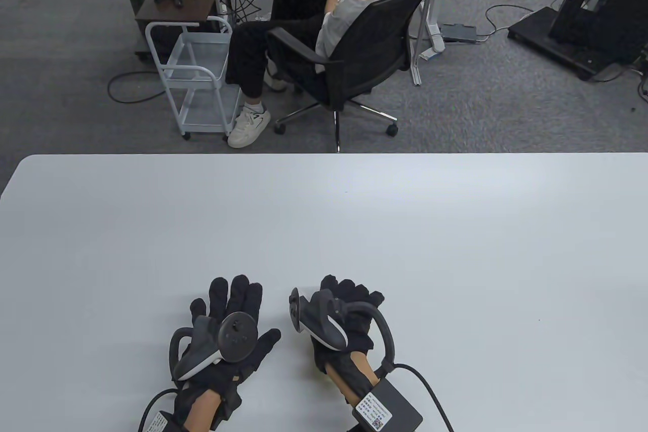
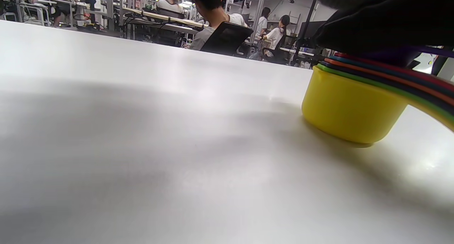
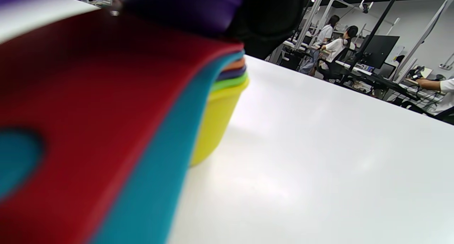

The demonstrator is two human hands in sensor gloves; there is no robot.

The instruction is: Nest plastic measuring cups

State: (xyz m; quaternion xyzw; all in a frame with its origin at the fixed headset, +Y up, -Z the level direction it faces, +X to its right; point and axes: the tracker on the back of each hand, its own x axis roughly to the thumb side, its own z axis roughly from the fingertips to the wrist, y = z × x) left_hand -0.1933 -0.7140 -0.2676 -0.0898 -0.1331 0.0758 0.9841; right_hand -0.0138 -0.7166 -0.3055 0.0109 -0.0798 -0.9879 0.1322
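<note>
Currently the right hand is curled with its gloved fingers bent downward, and it is judged to rest on, or press down on, the set of nested plastic measuring cups; the exact grip cannot be told, because the hand hides the cups from above. In the right wrist view the stacked flat handles lie directly beneath that hand, red over teal, with orange, purple and green edges below. A small purple cup sits uppermost, against the dark glove.

The left hand lies flat, fingers spread, just beside the right hand, and holds nothing. In its wrist view the large yellow plastic measuring cup stands upright on the white table, off to that hand's right, with the coloured rims layered above it under the right glove.

The stack is judged nearly complete; the step in hand is the seating of the last cup.

- Pressure should be applied straight down over the bowl, not on the handles, since the stack could tip about the yellow base.
- The handles should be kept aligned so that each rim settles evenly.
- The yellow cup may be steadied with the left hand if the light plastic slides.
</note>
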